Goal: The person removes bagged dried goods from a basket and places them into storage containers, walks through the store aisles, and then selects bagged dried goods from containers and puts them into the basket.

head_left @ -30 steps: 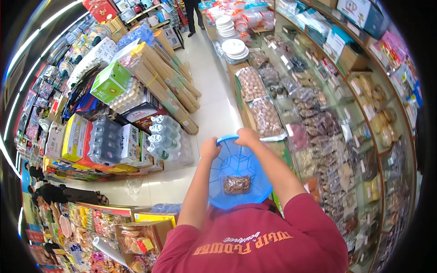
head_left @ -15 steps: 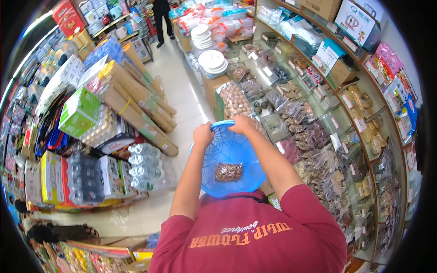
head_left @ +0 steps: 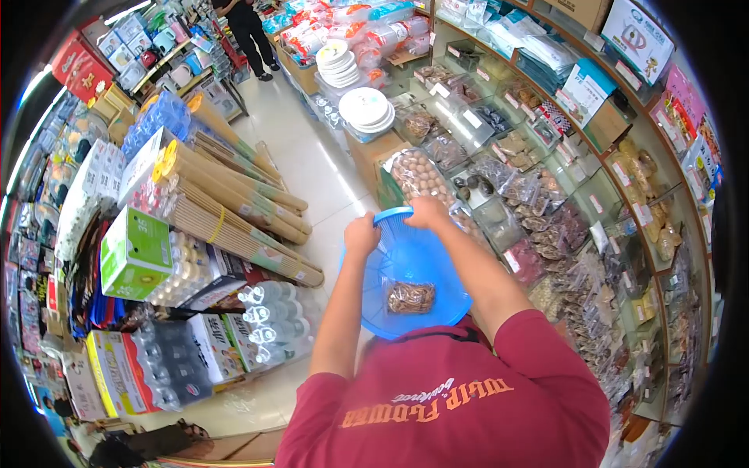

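A blue plastic basket [head_left: 421,265] is held out in front of the maroon shirt, its far rim gripped by both hands. My left hand [head_left: 362,235] has its fingers closed on the rim at the left. At the right of the same rim, my right hand [head_left: 427,213] is closed too, close beside the left one. Inside the basket, near the side by my body, lies a clear packet of brown dried goods [head_left: 410,297].
Bagged dried goods fill the glass-divided counter [head_left: 507,191] on the right. White plates [head_left: 366,110] are stacked at its far end. Bottle packs [head_left: 273,324], cartons and rolled mats [head_left: 250,234] stand left. A person [head_left: 248,35] stands in the far aisle.
The view has shifted forward along the aisle, and the cartons, plates and distant person appear nearer. Both hands still hold the basket rim. The packet stays inside.
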A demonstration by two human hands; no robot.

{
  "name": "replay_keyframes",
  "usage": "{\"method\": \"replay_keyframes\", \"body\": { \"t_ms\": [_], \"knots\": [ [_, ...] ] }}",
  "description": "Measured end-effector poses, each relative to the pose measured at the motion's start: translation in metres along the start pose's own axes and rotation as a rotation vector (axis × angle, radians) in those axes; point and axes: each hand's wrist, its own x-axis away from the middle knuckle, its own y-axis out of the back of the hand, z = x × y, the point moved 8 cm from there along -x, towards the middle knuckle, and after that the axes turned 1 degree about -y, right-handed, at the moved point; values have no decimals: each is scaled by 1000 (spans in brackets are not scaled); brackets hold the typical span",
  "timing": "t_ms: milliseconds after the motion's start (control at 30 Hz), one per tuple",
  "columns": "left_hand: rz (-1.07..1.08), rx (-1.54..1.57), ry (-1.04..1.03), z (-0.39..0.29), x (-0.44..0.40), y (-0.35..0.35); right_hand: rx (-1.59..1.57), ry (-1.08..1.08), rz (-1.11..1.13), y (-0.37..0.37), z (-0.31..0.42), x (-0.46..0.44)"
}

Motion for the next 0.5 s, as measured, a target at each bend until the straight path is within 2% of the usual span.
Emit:
{"method": "replay_keyframes", "body": {
  "t_ms": [233, 433, 500],
  "knots": [
    [15, -22, 202, 94, -36, 8, -17, 130, 21, -14, 74, -91],
    [-88, -120, 199, 169, -97, 60, -51, 289, -66, 21, 163, -183],
    [-115, -84, 298, 193, -113, 77, -30, 367, -11, 33, 192, -207]
  ]
}}
